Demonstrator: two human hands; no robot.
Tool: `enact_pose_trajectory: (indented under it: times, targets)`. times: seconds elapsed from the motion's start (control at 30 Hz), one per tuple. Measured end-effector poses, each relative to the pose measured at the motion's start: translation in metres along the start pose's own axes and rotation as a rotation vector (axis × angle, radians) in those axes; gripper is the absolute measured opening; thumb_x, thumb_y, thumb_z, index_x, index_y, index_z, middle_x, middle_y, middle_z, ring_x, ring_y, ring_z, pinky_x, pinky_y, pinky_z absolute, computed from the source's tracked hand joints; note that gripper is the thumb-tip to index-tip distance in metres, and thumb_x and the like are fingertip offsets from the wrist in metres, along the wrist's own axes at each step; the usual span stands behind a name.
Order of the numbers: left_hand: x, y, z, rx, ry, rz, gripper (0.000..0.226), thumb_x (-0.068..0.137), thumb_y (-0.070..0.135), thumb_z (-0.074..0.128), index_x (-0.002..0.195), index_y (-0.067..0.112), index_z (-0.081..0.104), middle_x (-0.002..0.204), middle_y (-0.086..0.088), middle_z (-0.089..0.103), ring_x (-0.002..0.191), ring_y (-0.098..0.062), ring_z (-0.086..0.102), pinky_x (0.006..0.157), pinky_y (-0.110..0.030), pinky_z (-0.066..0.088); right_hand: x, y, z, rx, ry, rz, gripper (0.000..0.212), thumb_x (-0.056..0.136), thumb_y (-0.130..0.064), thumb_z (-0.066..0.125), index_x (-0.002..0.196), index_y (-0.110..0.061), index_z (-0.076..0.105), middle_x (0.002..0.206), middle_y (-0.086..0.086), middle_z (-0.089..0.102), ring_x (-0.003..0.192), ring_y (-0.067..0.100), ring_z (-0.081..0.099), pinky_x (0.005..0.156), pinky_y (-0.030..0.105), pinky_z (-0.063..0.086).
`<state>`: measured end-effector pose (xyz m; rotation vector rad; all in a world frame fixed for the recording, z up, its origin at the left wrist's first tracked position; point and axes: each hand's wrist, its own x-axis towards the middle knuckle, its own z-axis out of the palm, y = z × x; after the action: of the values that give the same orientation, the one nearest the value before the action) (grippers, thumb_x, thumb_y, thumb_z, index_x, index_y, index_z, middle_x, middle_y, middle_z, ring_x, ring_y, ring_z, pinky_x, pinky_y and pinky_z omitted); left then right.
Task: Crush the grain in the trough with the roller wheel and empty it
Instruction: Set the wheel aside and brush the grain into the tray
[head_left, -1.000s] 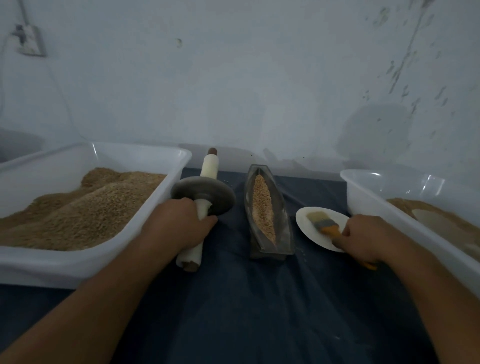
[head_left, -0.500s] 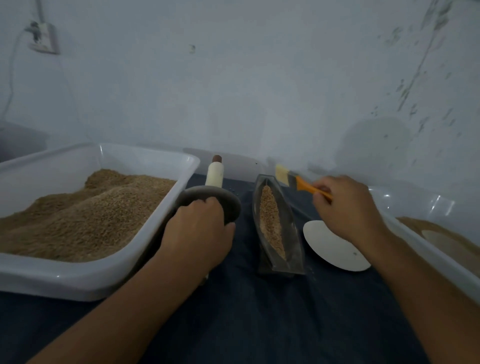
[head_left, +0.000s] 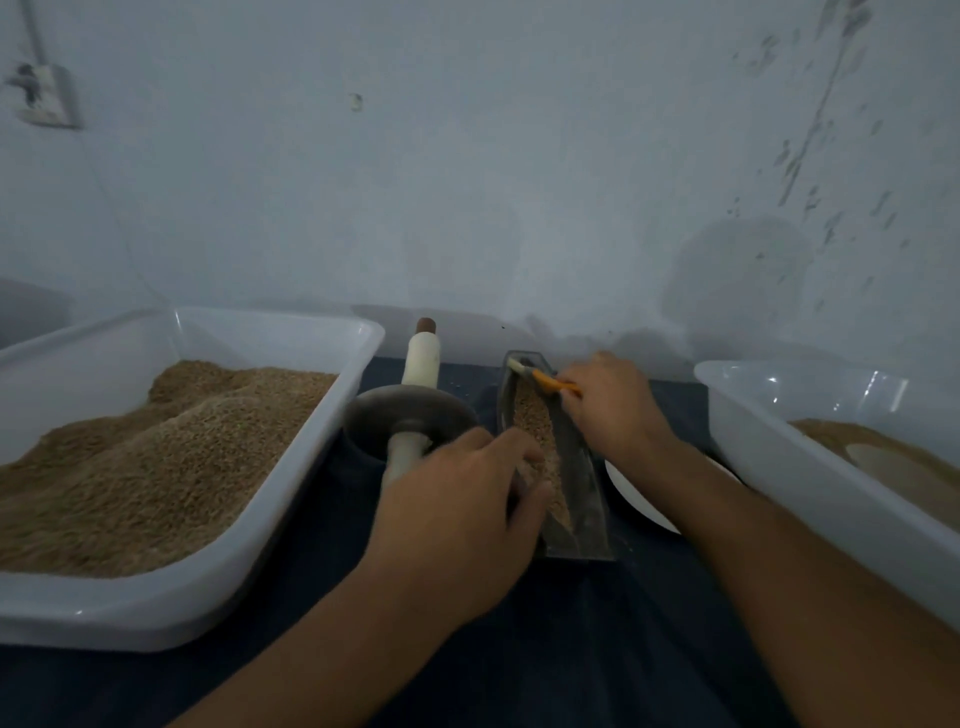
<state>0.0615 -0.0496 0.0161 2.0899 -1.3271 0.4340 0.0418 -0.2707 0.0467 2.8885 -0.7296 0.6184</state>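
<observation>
trough (head_left: 582, 467) lengthwise toward wall, far end away

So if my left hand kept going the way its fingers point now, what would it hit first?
Most likely the trough: the left hand points right and slightly away, its fingers already at the trough's near-left rim, by the grain. Actual contact is blurred, so I can't confirm it.

1. Trough (head_left: 584, 467): narrow, dark, boat-shaped, lying lengthwise at frame centre.
2. Grain (head_left: 535, 421): tan, heaped along its channel.
3. Roller wheel (head_left: 410, 415): grey disc on a pale axle, just left.
</observation>
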Motion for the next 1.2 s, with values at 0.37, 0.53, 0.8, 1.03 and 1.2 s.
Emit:
enact_pose_trajectory:
  times: [0.37,0.53,0.8,1.03,1.2]
  targets:
    - [-0.001,-0.002,0.023,-0.381,-0.203,-0.308,0.031,0.091,0.058,0.054,0.107,0.049,0.030,0.098,0.020,0.050,0.083,-0.003,0.060,0.074,-0.015,0.050,-0.009,0.014,-0.051,0.208,0.000,0.064,0.019,0.086,-0.027,0.070,0.071,-0.017,0.077,0.069,0.002,0.070,0.064,0.017,0.062,0.059,0.028,0.051]
    - [0.000,0.005,0.027,-0.698,-0.283,-0.460,0.014,0.091,0.052,0.057,0.095,0.042,0.049,0.111,0.011,0.054,0.072,-0.017,0.069,0.061,-0.034,0.060,0.013,-0.002,-0.022,0.018,0.042,0.066,0.027,0.096,-0.019,0.054,0.074,-0.009,0.066,0.069,0.007,0.059,0.057,0.017,0.044,0.053,0.030,0.035]
    - [0.005,0.017,0.038,-1.186,-0.315,-0.729,0.018,0.095,0.023,0.061,0.111,0.030,0.056,0.097,-0.002,0.074,0.080,-0.023,0.074,0.066,-0.035,0.061,0.006,-0.001,-0.007,-0.065,-0.136,0.035,0.019,0.092,-0.027,0.060,0.081,-0.014,0.069,0.072,0.002,0.058,0.060,0.018,0.053,0.050,0.028,0.043]
    - [0.011,0.020,0.040,-1.395,-0.373,-0.889,0.027,0.094,0.016,0.062,0.121,0.017,0.058,0.103,-0.009,0.074,0.087,-0.026,0.074,0.070,-0.038,0.061,0.009,0.018,-0.054,0.015,-0.108,0.112,0.019,0.088,-0.037,0.065,0.080,-0.023,0.075,0.080,0.002,0.067,0.071,0.026,0.062,0.062,0.032,0.051]
    - [0.018,0.012,0.037,-1.471,-0.544,-0.968,0.028,0.096,0.021,0.062,0.123,0.018,0.055,0.100,-0.016,0.074,0.089,-0.036,0.072,0.070,-0.042,0.060,0.009,0.007,-0.018,-0.055,-0.067,0.130,0.018,0.096,-0.025,0.056,0.088,-0.017,0.071,0.083,0.005,0.063,0.069,0.023,0.058,0.058,0.029,0.042]
